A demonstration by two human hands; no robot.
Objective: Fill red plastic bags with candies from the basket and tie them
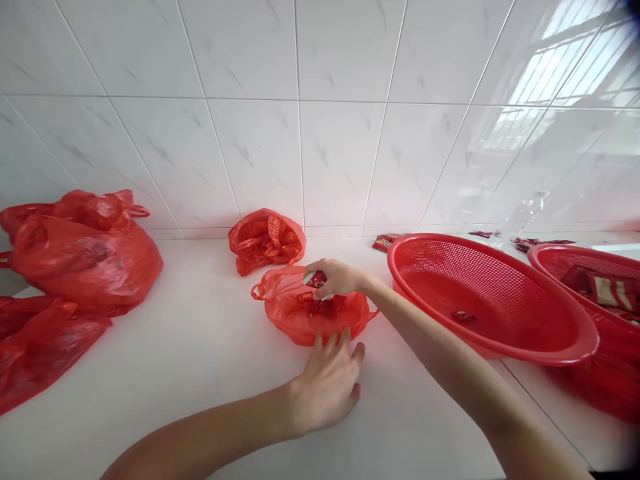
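Note:
In the middle of the white counter lies an open red plastic bag [280,313] with several small red packets [327,307] inside. My right hand [336,277] is over the bag's mouth, its fingers closed on a small red-and-white packet [316,279]. My left hand [333,380] rests at the bag's near edge, with fingers spread and the fingertips touching the plastic. Just behind, close to the wall, sits a crumpled red plastic bag [267,240].
Full red bags [90,260] stand at the left. On the right, a large red basket [480,293] holds a small packet [463,316]. Beyond it, another red basket [555,257] contains packets. A clear bottle [527,213] and red packets [385,242] are near the tiled wall.

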